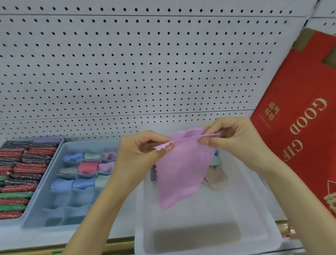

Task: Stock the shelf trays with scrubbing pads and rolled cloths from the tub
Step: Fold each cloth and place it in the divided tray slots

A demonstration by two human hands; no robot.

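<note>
A pink cloth [178, 172] with zigzag edges hangs folded over above the white tub [256, 230]. My left hand [143, 153] pinches its top left edge and my right hand [233, 138] pinches its top right edge. Behind the pink cloth, a few loose cloths [216, 175] lie at the far end of the tub. To the left stands a blue divided tray [56, 214] with rolled cloths [87, 167] in its far compartments. Further left, a tray [29, 208] holds several rows of red, green and dark scrubbing pads [13, 178].
A red gift box [306, 121] leans at the right, close to my right forearm. White pegboard [138, 59] backs the shelf. The shelf's front edge has a gold rail [116, 248]; the tub overhangs it.
</note>
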